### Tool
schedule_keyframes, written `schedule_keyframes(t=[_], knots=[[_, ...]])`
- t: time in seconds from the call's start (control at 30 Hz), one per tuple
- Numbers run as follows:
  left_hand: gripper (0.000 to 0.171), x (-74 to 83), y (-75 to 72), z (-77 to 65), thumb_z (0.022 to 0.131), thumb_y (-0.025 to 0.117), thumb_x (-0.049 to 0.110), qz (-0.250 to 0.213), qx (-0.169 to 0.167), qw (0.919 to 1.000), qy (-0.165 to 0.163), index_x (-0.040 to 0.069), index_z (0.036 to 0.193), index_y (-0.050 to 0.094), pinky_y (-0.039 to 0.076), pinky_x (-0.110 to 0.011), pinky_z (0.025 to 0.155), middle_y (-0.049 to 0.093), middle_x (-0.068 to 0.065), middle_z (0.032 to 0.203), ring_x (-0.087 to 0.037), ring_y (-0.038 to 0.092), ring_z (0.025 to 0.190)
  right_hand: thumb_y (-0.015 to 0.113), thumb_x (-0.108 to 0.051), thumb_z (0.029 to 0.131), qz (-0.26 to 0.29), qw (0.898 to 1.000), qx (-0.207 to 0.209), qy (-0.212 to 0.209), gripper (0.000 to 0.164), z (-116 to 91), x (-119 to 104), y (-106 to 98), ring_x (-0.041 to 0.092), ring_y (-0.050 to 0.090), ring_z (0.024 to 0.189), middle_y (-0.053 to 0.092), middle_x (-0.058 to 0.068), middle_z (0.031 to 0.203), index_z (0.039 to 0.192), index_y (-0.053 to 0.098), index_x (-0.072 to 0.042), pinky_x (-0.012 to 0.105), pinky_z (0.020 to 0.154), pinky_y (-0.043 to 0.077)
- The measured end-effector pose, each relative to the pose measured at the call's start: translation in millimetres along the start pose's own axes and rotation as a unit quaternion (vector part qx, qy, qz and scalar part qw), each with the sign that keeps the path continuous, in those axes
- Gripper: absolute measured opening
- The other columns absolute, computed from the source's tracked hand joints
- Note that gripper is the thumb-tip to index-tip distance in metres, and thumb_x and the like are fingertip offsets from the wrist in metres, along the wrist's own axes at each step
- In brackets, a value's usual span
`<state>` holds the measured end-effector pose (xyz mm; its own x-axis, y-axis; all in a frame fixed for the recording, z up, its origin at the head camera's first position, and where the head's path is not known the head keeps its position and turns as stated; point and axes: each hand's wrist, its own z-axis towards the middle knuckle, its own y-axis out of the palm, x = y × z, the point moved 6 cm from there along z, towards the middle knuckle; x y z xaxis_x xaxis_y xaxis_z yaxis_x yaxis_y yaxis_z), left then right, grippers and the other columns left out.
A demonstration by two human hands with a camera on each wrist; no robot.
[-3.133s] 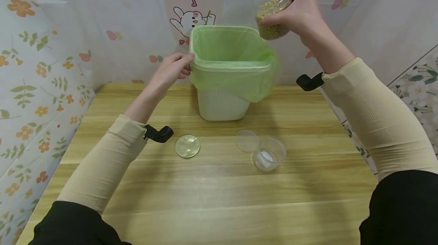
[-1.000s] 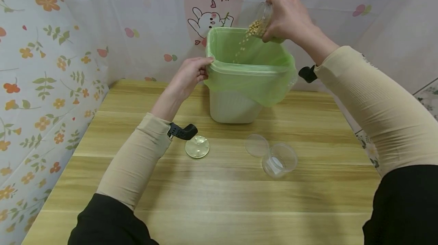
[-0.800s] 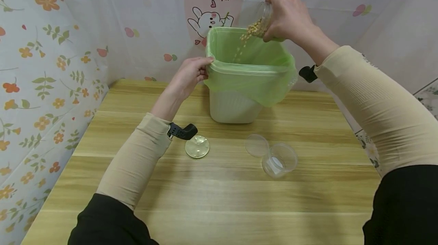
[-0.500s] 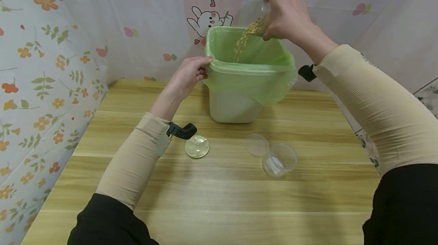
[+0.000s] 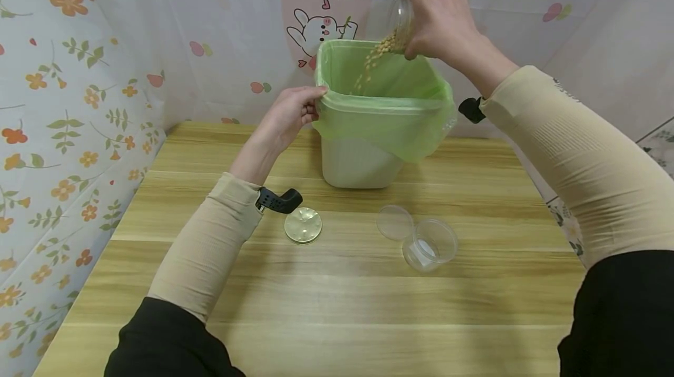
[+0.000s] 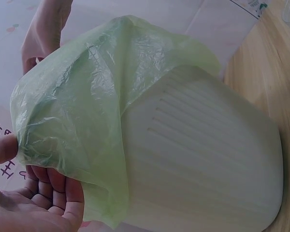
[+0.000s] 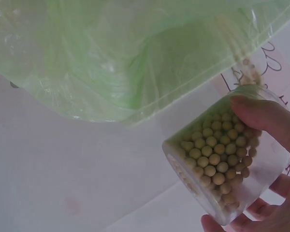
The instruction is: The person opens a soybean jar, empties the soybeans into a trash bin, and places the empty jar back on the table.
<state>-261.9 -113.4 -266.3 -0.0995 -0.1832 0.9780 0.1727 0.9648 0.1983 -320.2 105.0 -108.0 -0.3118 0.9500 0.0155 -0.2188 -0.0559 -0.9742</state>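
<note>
At the bin's left rim, my left hand [image 5: 292,110] pinches the edge of the green bag [image 5: 384,125] that lines the white bin [image 5: 360,163]. Its thumb lies on the outer side of the rim, and the other fingers are curled under the bag's edge [image 6: 101,193]. Above the bin's right side, my right hand [image 5: 442,20] grips a clear jar [image 5: 404,14], tipped with its mouth to the left. Round yellow beans [image 5: 371,61] fall from the mouth into the lined bin. In the right wrist view many beans [image 7: 215,150] still lie along the jar's lower side.
A round gold lid [image 5: 303,225] lies on the wooden table [image 5: 342,307] near my left wrist. Right of it are a clear flat lid [image 5: 395,222] and a small clear cup [image 5: 430,245] with something white at its bottom. A patterned curtain [image 5: 221,14] hangs close behind the bin.
The jar was nearly upright at the bin's right; it has moved left over the opening and tipped further, and beans pour out. My left hand stays at the rim.
</note>
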Motion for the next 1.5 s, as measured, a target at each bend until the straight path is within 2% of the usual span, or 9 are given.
schedule_keyframes(t=[0.2, 0.5, 0.9, 1.5], knots=[[0.014, 0.1, -0.2, -0.8, 0.105, 0.058, 0.021, -0.003, -0.002, 1.0000, 0.003, 0.009, 0.101, 0.064, 0.046, -0.021, 0.080, 0.056, 0.002, 0.088, -0.013, 0.051, 0.082, 0.081, -0.013, 0.076, -0.009, 1.000, 0.005, -0.009, 0.098, 0, -2, -1, 0.052, 0.038, 0.136, 0.038, 0.029, 0.152, 0.160, 0.031, -0.004, 0.068, 0.109, 0.032], [0.014, -0.1, 0.1, -1.0, 0.105, 0.058, 0.021, -0.007, -0.003, 1.0000, 0.005, 0.009, 0.100, 0.064, 0.046, -0.021, 0.081, 0.056, 0.002, 0.089, -0.013, 0.051, 0.083, 0.081, -0.010, 0.077, -0.018, 1.000, 0.006, -0.014, 0.095, -1, -5, -2, 0.051, 0.037, 0.138, 0.038, 0.026, 0.155, 0.158, 0.032, -0.003, 0.067, 0.116, 0.030], [0.015, -0.4, 0.3, -1.9, 0.105, 0.058, 0.021, -0.011, -0.002, 0.9999, 0.006, 0.009, 0.098, 0.065, 0.046, -0.021, 0.080, 0.056, 0.002, 0.088, -0.012, 0.050, 0.082, 0.080, -0.006, 0.075, -0.036, 0.999, 0.018, -0.036, 0.093, -3, -9, -5, 0.051, 0.038, 0.131, 0.042, 0.027, 0.151, 0.157, 0.036, -0.002, 0.067, 0.111, 0.031], [0.015, -1.1, 0.0, -2.7, 0.106, 0.057, 0.020, -0.012, -0.002, 0.9999, 0.011, 0.010, 0.098, 0.065, 0.045, -0.022, 0.080, 0.055, 0.003, 0.088, -0.012, 0.050, 0.082, 0.070, 0.000, 0.080, -0.084, 0.994, 0.036, -0.054, 0.082, -6, -16, -10, 0.052, 0.037, 0.134, 0.043, 0.029, 0.146, 0.155, 0.037, -0.001, 0.066, 0.118, 0.027]])
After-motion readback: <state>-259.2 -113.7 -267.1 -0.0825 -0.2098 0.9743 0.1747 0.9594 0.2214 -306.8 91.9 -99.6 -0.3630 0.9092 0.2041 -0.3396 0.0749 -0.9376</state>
